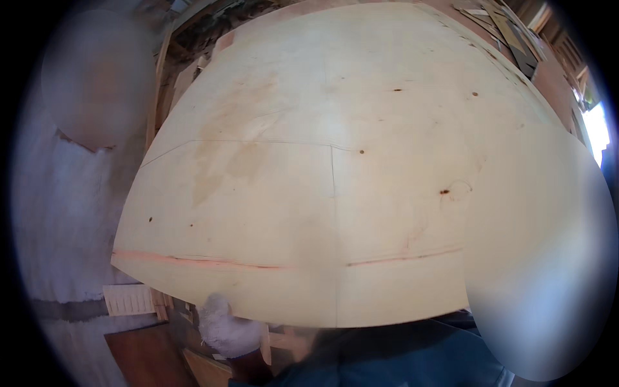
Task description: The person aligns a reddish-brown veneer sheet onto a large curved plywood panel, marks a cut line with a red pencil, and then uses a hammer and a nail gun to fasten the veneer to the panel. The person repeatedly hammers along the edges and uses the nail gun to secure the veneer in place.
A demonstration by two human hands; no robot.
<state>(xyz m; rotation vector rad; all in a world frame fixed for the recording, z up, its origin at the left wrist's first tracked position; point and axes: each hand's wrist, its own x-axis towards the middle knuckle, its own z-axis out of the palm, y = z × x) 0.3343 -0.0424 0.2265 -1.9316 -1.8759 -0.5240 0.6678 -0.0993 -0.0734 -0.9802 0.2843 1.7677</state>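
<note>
A large pale plywood sheet fills most of the head view, with dark knots, a brownish stain and a reddish streak along its near side. At its near edge, left of the middle, is my left hand in a whitish knitted glove. It is closed on that edge; part of it overlaps the top face, and any fingers underneath are hidden. My right hand does not show. A large blurred patch covers the sheet's right side.
Stacked boards and wood strips lie beyond the far right corner. To the left runs a greyish floor. A reddish-brown board and a pale slatted piece lie at the lower left. Another blurred patch covers the upper left.
</note>
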